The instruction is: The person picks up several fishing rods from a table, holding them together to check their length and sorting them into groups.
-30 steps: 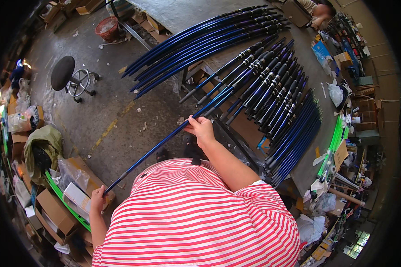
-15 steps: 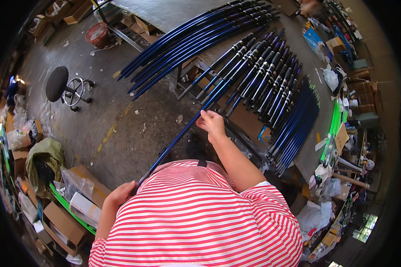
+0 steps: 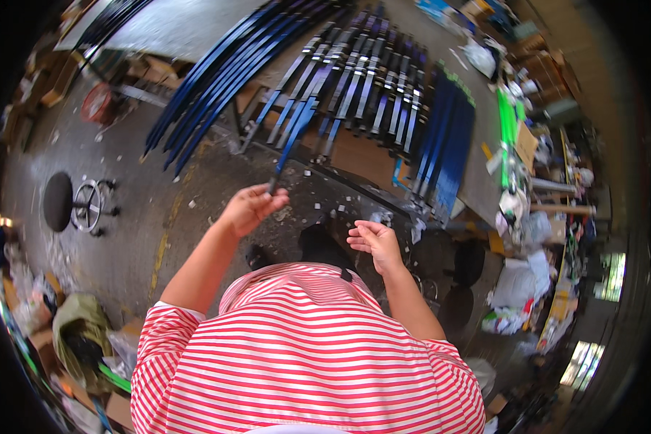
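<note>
My left hand (image 3: 249, 209) pinches the near end of a blue rod (image 3: 290, 143) pointing to one o'clock; my right hand (image 3: 378, 246), toward four o'clock, is loosely spread.

A grey concrete floor (image 3: 134, 163) strewn with pale scraps (image 3: 317, 206) bears a worn yellow line (image 3: 165, 244). A dark-seated wheeled stool (image 3: 59, 201) stands at the left; a grey-topped bench (image 3: 181, 37) catches light above; bright windows (image 3: 582, 365) glow at lower right.

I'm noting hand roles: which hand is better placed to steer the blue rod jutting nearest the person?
Probably the left hand: it appears to grip the blue rod by its near end; the right hand is empty and apart.
</note>
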{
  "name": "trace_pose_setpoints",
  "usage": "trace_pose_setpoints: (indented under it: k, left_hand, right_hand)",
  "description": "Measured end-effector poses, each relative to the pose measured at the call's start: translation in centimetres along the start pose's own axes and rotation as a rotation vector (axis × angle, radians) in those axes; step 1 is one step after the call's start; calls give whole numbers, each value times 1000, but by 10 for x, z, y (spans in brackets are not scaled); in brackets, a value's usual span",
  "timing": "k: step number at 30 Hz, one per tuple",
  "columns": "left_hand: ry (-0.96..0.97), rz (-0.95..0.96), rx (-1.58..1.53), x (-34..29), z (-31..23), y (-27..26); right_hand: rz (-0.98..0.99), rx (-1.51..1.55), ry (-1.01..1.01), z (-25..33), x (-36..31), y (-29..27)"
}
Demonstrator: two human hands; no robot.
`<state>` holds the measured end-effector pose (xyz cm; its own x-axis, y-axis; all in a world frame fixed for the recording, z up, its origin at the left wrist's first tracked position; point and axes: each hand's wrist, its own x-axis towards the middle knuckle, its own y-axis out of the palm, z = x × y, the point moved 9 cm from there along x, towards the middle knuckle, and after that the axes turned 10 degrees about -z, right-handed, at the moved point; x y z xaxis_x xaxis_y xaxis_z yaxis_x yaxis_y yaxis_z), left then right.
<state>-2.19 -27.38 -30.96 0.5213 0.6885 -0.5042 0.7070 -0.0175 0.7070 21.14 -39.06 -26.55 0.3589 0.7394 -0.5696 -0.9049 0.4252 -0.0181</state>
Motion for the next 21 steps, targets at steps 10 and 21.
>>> trace_pose_setpoints:
  k: [10, 21]
  left_hand:
    - [127, -502, 154, 78, -16, -16]
    - [46, -832, 203, 7, 99, -17]
  right_hand:
    - [-990, -168, -506, 39, 99, -336]
    - [-171, 262, 159, 32, 187, -304]
